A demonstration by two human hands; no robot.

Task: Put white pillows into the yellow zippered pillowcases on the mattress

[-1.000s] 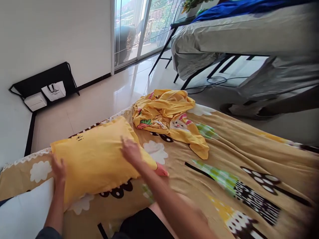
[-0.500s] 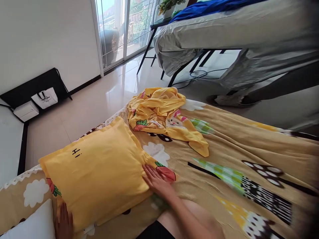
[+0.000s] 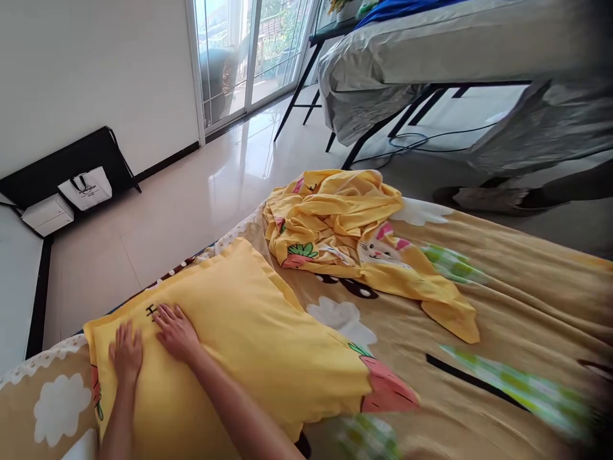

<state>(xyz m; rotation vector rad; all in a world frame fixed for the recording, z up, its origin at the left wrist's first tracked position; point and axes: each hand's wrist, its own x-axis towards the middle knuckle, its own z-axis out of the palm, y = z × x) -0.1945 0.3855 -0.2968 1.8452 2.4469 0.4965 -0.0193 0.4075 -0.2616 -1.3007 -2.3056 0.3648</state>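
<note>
A plump yellow pillow (image 3: pixel 249 319) with a flanged edge and printed carrots at its corners lies on the patterned bed sheet (image 3: pixel 397 428). Both my hands rest on its upper left part. My left hand (image 3: pixel 126 354) is flat, fingers stretched out, near the left edge. Beside it, my right hand (image 3: pixel 177 331) lies spread over part of the black "Hi" lettering. Past the pillow sits a crumpled yellow cloth (image 3: pixel 335 217) with rabbit and carrot prints, touched by neither hand. A corner of a white pillow (image 3: pixel 81 447) shows at the bottom left.
Beyond the bed runs a glossy tiled floor (image 3: pixel 177 217). A white bag (image 3: pixel 86 188) and a white box (image 3: pixel 48 214) stand by the left wall. At the upper right is a plastic-covered bed (image 3: pixel 431 51) on black legs, with a person's leg (image 3: pixel 575 185) nearby.
My right hand has moved from the pillow's right corner to its upper left. My left hand has slid up from the lower left edge onto the pillow. The view has shifted.
</note>
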